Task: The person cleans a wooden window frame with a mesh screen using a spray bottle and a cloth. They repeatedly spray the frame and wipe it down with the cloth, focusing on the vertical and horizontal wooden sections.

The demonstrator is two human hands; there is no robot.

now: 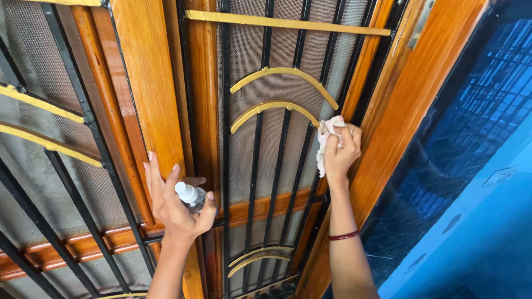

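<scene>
Gripping a pale cloth [327, 138], the right hand [339, 152] presses it against the wooden mesh door [149, 83], on a black bar beside the lower gold arch [274, 108]. Left hand [177, 202] holds a small spray bottle [191, 196]. Wiping seems underway; continuing likely calls for steady pressure along the bar.

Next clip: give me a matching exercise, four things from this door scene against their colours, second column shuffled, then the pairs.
Things:
1. cloth in the right hand
2. spray bottle in the left hand
3. curved trim on the mesh
4. vertical bars

Colours:
A. black
B. clear with a white cap
C. pale pink-white
D. gold

Pairs: 1-C, 2-B, 3-D, 4-A
</scene>
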